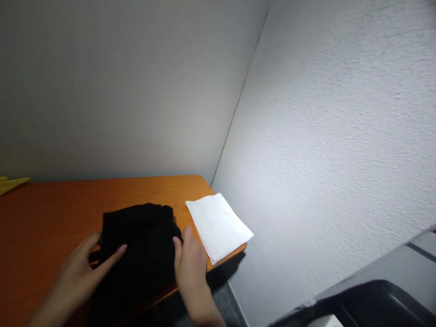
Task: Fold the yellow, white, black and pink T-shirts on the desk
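Head view: a table point(51, 213) of orange wood in a room corner, seen from its near edge.
Left hand point(80, 272): open, fingers spread flat on the left part of the black cloth point(139, 245); it grips nothing.
Right hand point(190, 263): open, fingers straight against the cloth's right side; no grip.
Black cloth: a folded bundle at the near table edge, between both hands.
Step in hand: judged as pressing and squaring the fold.
Next move calls for: even, flat pressure from both sides, since the top edge looks slack.
White cloth point(218, 225): neatly folded, just right of the black one, at the table corner.
Yellow item point(12, 184): far left, well apart.
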`<state>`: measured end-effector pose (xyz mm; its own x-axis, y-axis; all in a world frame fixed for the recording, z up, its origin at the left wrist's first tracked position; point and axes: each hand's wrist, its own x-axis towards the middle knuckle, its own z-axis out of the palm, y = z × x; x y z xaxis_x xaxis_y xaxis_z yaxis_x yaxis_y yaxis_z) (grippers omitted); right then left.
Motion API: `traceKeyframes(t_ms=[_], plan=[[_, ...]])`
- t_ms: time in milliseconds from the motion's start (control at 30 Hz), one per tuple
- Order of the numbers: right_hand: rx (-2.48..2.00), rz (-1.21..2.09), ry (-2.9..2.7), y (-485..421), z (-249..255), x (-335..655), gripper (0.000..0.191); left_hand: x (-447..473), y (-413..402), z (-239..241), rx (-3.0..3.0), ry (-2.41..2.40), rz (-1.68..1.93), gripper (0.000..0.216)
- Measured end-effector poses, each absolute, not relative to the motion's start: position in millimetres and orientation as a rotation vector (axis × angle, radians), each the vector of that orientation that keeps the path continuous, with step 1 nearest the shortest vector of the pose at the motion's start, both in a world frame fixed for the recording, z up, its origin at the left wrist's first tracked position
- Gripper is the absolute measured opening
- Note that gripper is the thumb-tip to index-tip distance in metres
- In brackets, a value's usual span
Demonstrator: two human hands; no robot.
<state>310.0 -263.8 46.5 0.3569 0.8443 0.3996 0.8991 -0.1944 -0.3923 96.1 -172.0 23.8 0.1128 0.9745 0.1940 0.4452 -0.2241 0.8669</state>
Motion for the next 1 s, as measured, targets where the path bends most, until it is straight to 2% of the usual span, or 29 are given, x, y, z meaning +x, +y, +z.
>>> traceKeyframes(t_ms=[100, 233, 367, 467, 567, 767, 833, 900, 1000], plan=[[-1.949, -0.193, -1.405, -271, 84, 375, 0.024, 168, -178, 74, 1.652, 1.109, 1.19, 0.049], [-1.873, -0.288, -1.244, -277, 111, 461, 0.027, 260, -177, 105, 1.488, 0.75, 1.337, 0.073], [-2.095, -0.228, -1.169, -272, 89, 526, 0.026, 328, -168, 73, 1.567, 0.73, 1.136, 0.076], [-2.358, -0.107, -1.166, -265, 50, 547, 0.019, 353, -164, 27, 1.666, 0.895, 1.032, 0.066], [-2.432, -0.06, -1.169, -262, 18, 551, 0.017, 358, -164, -5, 1.678, 0.95, 0.987, 0.057], [-2.484, -0.11, -1.2, -263, 15, 547, 0.019, 357, -164, -10, 1.672, 0.959, 0.971, 0.056], [-2.502, -0.299, -1.241, -258, 19, 539, 0.024, 359, -164, -7, 1.66, 0.972, 0.972, 0.053], [-2.441, -0.472, -1.363, -251, 18, 526, 0.037, 361, -167, -5, 1.651, 0.985, 0.964, 0.05], [-2.285, -0.335, -1.619, -238, 2, 505, 0.055, 359, -170, -5, 1.653, 0.997, 0.926, 0.054]])
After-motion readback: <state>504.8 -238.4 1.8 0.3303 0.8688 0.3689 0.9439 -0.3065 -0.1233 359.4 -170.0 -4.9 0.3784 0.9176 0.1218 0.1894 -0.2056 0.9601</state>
